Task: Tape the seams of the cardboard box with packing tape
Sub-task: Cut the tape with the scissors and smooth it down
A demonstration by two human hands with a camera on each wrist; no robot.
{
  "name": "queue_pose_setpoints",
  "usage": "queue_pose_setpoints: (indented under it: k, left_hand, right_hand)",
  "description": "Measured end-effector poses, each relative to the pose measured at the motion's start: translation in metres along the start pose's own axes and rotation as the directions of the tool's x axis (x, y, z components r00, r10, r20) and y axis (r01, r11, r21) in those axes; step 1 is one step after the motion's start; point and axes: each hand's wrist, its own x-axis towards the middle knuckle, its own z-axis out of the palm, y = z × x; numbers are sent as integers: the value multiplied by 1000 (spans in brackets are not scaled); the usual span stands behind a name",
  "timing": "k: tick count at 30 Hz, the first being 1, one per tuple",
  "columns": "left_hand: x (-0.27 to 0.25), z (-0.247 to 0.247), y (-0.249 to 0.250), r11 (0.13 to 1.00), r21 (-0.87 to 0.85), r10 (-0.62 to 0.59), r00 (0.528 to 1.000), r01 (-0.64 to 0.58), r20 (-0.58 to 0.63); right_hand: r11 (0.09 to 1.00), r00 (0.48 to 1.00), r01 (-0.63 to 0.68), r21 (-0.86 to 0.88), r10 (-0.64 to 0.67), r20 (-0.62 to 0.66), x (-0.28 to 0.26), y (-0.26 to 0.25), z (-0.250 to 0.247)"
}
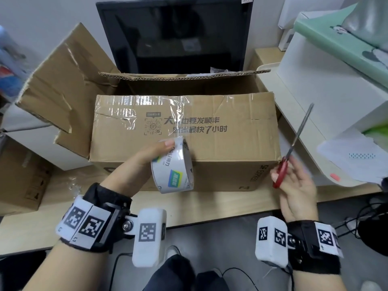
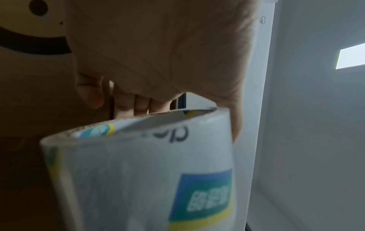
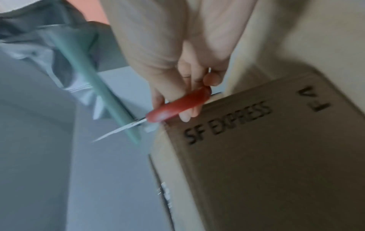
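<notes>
A brown cardboard box (image 1: 220, 141) with printed lettering lies on the desk, its near flap folded down and its far and left flaps open. Clear tape runs from the flap's far edge toward a white tape roll (image 1: 174, 169). My left hand (image 1: 147, 158) grips that roll above the box's front edge; in the left wrist view the tape roll (image 2: 138, 179) fills the lower part, with my left hand's (image 2: 158, 62) fingers through its core. My right hand (image 1: 294, 185) holds red-handled scissors (image 1: 294, 148) at the box's right front corner, blades pointing up and closed. The right wrist view shows the scissors (image 3: 173, 106) beside the box (image 3: 256, 156).
A dark monitor (image 1: 174, 34) stands behind the box. White and green storage boxes (image 1: 327, 80) crowd the right side. Another cardboard box (image 1: 19, 181) sits low at the left. The desk's front edge (image 1: 210, 206) runs just before the box, with cables on the floor.
</notes>
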Motion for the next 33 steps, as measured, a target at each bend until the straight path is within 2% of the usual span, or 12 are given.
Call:
queue_pose_setpoints:
  k: [3, 5, 6, 7, 9, 10, 14, 19, 25, 27, 30, 33]
  left_hand:
    - [-1, -2, -7, 999, -36, 19, 999, -20, -36]
    - [-3, -4, -11, 998, -64, 26, 998, -30, -53]
    - [-4, -6, -13, 997, -69, 34, 998, -37, -53]
    - [-5, -8, -15, 996, -76, 38, 998, -42, -46]
    - [-5, -10, -16, 994, -102, 44, 999, -46, -26]
    - [-6, -12, -17, 992, -120, 47, 999, -49, -14]
    - [-6, -16, -20, 980, -185, 73, 997, -68, 21]
    - [-5, -16, -20, 975, -208, 91, 996, -83, 26]
    - [-5, -15, -19, 978, -191, 87, 996, -80, 27]
    - [-5, -16, -19, 979, -188, 89, 995, -81, 34]
    - [-4, -17, -20, 981, -179, 87, 996, -79, 38]
    - [-4, -18, -20, 981, -178, 89, 995, -80, 43]
  right_hand:
    - [966, 967, 225, -129, -206, 147, -5, -32, 19]
    - [875, 913, 362, -322, -262, 312, -5, -48, 32]
    - [788, 889, 422, -448, -262, 376, -3, -53, 38]
    - [646, 862, 491, -584, -266, 431, 0, -57, 43]
    - [289, 803, 593, -752, -286, 523, 8, -60, 56]
    - [157, 786, 604, -782, -282, 550, 12, -61, 61]
    - [-190, 781, 565, -803, -189, 595, 20, -64, 73]
    - [-282, 684, 600, -749, -304, 663, 17, -61, 82]
    - [-398, 348, 728, -558, -488, 801, 24, -44, 97]
    - [-449, 270, 718, -531, -524, 808, 28, -38, 101]
    - [-482, 216, 694, -535, -570, 793, 28, -34, 105]
    - [-483, 215, 682, -549, -585, 782, 27, -35, 108]
